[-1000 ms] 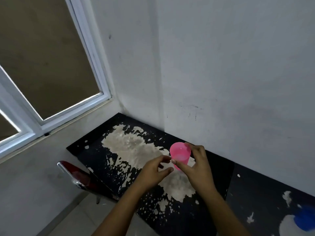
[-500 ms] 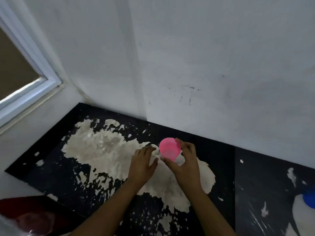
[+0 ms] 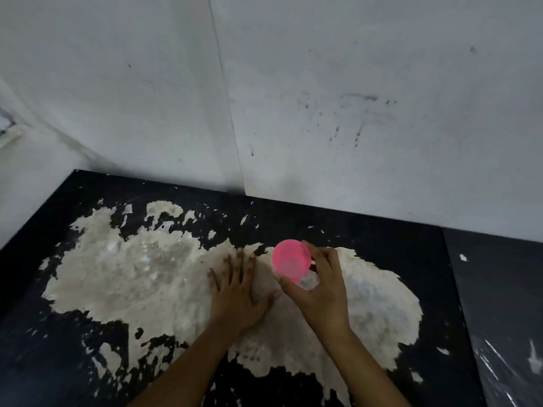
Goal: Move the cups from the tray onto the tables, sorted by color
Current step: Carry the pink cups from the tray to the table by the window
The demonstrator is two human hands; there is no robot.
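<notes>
right hand (image 3: 323,292) curls round small pink plastic cup (image 3: 291,259), likely setting it on worn black table (image 3: 411,259) | left hand (image 3: 239,292) flat beside cup, fingers spread, empty, probably bracing

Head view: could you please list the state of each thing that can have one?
pink cup: upright, mouth open, gripped by the right hand
right hand: fingers curled round the cup
left hand: flat, fingers spread on the table
black table: surface coating badly peeled
</notes>
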